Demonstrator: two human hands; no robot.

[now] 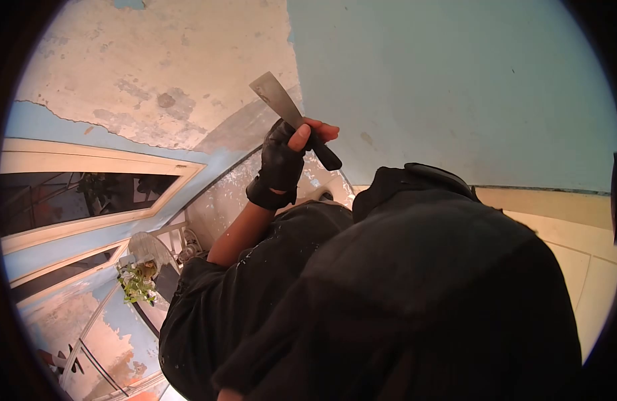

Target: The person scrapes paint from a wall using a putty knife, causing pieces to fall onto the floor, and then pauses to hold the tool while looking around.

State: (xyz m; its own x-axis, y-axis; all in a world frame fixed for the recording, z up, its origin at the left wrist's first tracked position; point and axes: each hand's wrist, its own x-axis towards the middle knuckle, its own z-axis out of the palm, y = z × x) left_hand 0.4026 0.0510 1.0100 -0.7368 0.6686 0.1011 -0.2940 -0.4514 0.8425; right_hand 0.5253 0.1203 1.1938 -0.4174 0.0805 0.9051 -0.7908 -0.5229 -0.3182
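My left hand [285,157], in a black fingerless glove, is raised in the middle of the head view. Its bare fingers and thumb close around a putty knife [279,97]. The flat metal blade points up and to the left, with marks on its face. A dark handle slants down to the right below the fingers. Behind the blade, apart from it as far as I can tell, is a wall with bare, patchy plaster [168,73]. My right hand does not show. Black cloth [422,281] covers much of the lower view and hides what lies behind it.
A smooth blue-green wall [469,87] fills the upper right. Windows with pale frames [101,157] line the left side. Lower down are a leafy plant [138,284], a round pale surface [150,247] and peeling blue paint [111,327]. Pale flooring [565,260] shows at right.
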